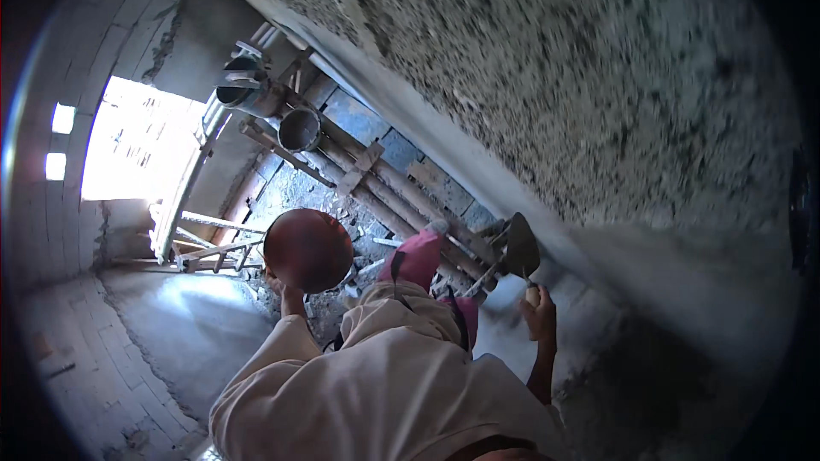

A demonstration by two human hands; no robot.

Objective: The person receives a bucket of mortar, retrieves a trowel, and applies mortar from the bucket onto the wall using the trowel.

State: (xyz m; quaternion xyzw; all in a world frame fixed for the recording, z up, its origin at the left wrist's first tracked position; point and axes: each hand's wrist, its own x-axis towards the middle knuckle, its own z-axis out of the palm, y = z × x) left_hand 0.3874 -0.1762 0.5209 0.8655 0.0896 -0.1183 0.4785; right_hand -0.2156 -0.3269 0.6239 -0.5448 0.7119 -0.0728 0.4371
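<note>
My left hand (289, 297) is closed on the near edge of a round reddish-brown bowl (308, 250), held out in front to the left. The bowl's inside looks dark and smooth; I cannot make out anything in it. On the right, my right hand (540, 318) grips the pale handle of a trowel (520, 248). Its broad, dark blade points up and away, close to the lower edge of the wall (547, 94). The wall carries coarse, pitted mortar in its upper part and a smoother grey band lower down.
Wooden scaffold poles (389, 196) run away from me, with a short plank (360, 168) across them. A bucket (299, 130) and another dark bucket (242, 77) stand farther along. Rubble (290, 192) lies below. A bright opening (141, 141) breaks the left block wall.
</note>
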